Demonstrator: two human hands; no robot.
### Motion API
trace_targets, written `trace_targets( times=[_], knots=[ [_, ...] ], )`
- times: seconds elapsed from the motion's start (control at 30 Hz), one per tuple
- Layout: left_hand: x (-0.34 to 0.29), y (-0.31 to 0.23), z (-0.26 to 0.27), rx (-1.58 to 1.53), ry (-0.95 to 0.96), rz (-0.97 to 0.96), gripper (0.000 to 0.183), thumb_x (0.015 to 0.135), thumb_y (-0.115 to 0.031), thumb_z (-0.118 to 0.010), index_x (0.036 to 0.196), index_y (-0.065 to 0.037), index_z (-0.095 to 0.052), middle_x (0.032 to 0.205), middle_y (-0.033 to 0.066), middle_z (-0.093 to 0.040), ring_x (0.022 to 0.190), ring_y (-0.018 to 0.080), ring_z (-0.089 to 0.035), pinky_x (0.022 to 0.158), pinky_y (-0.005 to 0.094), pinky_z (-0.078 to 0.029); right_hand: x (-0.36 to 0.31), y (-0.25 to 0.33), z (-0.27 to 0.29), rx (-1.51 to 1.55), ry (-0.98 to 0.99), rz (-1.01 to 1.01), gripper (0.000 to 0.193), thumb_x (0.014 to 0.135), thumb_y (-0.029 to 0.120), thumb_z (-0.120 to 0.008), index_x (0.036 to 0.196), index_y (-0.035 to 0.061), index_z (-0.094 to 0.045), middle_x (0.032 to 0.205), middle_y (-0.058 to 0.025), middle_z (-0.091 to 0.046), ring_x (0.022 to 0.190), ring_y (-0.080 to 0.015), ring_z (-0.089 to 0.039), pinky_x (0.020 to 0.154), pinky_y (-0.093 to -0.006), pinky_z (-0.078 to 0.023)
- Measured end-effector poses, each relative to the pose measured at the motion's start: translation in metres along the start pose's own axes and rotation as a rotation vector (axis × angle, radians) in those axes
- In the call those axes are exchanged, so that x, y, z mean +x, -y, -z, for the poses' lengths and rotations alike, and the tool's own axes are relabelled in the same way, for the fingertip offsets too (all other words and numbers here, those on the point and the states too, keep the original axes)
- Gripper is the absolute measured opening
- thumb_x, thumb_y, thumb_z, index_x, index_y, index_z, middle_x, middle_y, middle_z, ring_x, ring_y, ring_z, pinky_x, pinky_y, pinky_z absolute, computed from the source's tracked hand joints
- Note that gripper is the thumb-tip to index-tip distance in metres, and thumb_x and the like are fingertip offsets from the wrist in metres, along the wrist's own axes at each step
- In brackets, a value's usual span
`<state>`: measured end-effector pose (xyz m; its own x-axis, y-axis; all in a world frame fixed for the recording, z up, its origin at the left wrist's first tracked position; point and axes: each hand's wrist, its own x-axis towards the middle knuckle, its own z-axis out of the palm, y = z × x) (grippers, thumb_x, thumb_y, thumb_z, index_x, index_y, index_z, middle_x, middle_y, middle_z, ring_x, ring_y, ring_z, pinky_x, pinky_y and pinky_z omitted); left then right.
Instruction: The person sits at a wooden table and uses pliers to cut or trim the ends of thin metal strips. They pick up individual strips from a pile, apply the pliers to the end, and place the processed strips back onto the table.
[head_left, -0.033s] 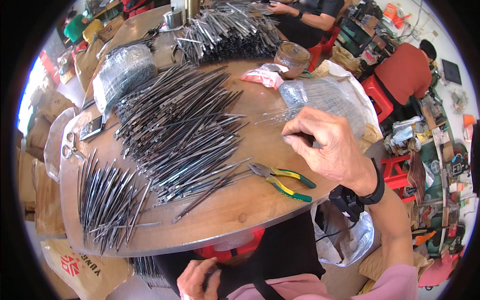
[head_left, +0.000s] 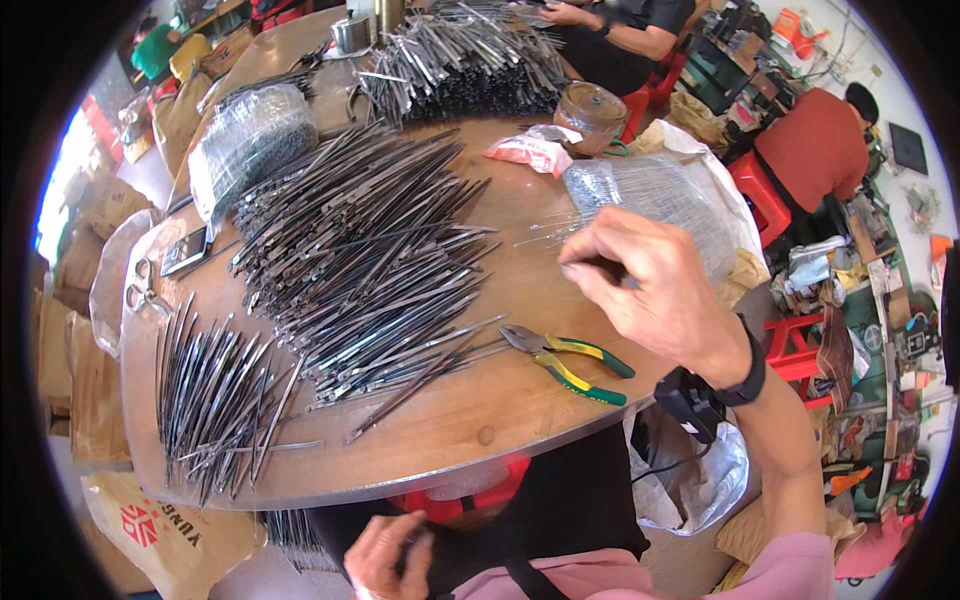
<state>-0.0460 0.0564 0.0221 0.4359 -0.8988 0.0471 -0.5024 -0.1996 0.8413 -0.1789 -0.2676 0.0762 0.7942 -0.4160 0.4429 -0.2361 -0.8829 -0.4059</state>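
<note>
My right hand (head_left: 655, 295) hovers over the table's right side, thumb and forefinger pinched together. What the pinch holds, if anything, is too small to make out. Just beyond it, thin straight wires (head_left: 545, 232) stick out of a clear plastic bag (head_left: 650, 195). Pliers with yellow-green handles (head_left: 565, 362) lie below that hand. Low over my lap, beyond the table edge, my left hand (head_left: 385, 555) has loosely bent fingers, the thumb apart, and no object visible in it. A big heap of dark, flat metal strips (head_left: 360, 250) covers the table's middle, and a smaller pile (head_left: 215, 405) lies to its left.
Scissors (head_left: 145, 290) and a phone-like device (head_left: 184, 252) lie at the left edge. Farther back are a wrapped bundle (head_left: 250, 140), another strip heap (head_left: 465, 65), a red-white packet (head_left: 530, 150) and a brown jar (head_left: 590, 112). Other people sit beyond the table and at right.
My left hand has shifted slightly left and down. The right hand keeps its pinch in nearly the same place.
</note>
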Motion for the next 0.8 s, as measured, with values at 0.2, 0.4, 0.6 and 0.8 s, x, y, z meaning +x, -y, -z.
trace_targets(
  times=[0.2,0.4,0.6,0.8],
  knots=[
    [0.065,0.023,-0.005,0.492,-0.244,-0.112,0.026,0.072,0.0,-0.072,0.097,0.002,-0.065,0.09,0.0153,-0.058,0.084,0.0366,-0.054,0.079,0.0443,-0.044,0.014,-0.048,-0.048,-0.429,0.063,0.344,0.012,0.068,0.0,-0.062,0.079,0.0046,-0.064,0.08,-0.0075,-0.052,0.075,-0.0243,-0.055,0.074,-0.0369,-0.044],
    [0.07,0.046,0.015,0.477,-0.095,-0.183,0.017,0.074,0.004,-0.069,0.09,0.0,-0.063,0.09,0.0147,-0.057,0.082,0.0337,-0.052,0.075,0.0431,-0.044,0.006,0.022,0.004,-0.286,-0.117,0.217,0.017,0.072,-0.006,-0.071,0.086,0.0036,-0.067,0.082,-0.0072,-0.062,0.076,-0.0242,-0.059,0.068,-0.034,-0.048],
    [0.068,0.038,0.029,0.468,-0.009,-0.218,0.023,0.077,0.008,-0.062,0.098,0.0,-0.06,0.09,0.015,-0.059,0.076,0.0348,-0.059,0.066,0.0415,-0.049,-0.052,0.031,0.026,-0.246,-0.239,-0.168,0.017,0.077,-0.007,-0.067,0.093,-0.0005,-0.066,0.085,-0.0109,-0.064,0.077,-0.0199,-0.062,0.068,-0.0299,-0.049],
    [0.029,0.027,0.026,-0.555,-0.15,0.469,0.01,0.087,0.003,-0.063,0.095,0.002,-0.058,0.071,0.0102,-0.063,0.047,0.0131,-0.054,0.042,0.025,-0.038,-0.099,0.058,0.04,0.193,-0.428,-0.524,0.013,0.088,-0.003,-0.061,0.1,-0.0042,-0.067,0.092,-0.0085,-0.067,0.077,-0.012,-0.06,0.067,-0.0213,-0.046]
  ],
)
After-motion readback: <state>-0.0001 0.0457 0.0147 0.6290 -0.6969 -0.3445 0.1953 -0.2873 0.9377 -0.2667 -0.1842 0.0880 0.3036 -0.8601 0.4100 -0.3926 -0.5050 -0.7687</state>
